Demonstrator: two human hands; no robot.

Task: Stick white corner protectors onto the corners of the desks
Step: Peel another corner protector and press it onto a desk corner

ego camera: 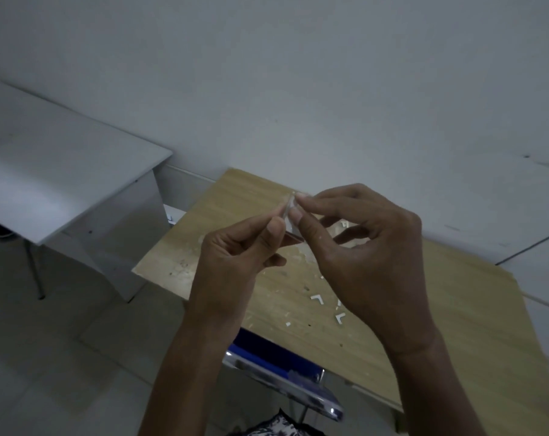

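Note:
I hold a small white corner protector [289,211] above the wooden desk [455,335]. My left hand [241,250] pinches its lower side between thumb and forefinger. My right hand [361,243] pinches its upper edge with thumb and forefinger tips. Loose white L-shaped corner protectors [315,298] [339,317] lie on the desk below my right hand, one more [345,224] showing behind my right fingers. The protector in my hands is mostly hidden by my fingers.
A white desk [62,171] with metal legs stands at the left. A blue chair with a chrome frame [276,369] is tucked under the wooden desk's near edge. A pale wall runs behind the desks. Small white scraps [288,324] lie on the wood.

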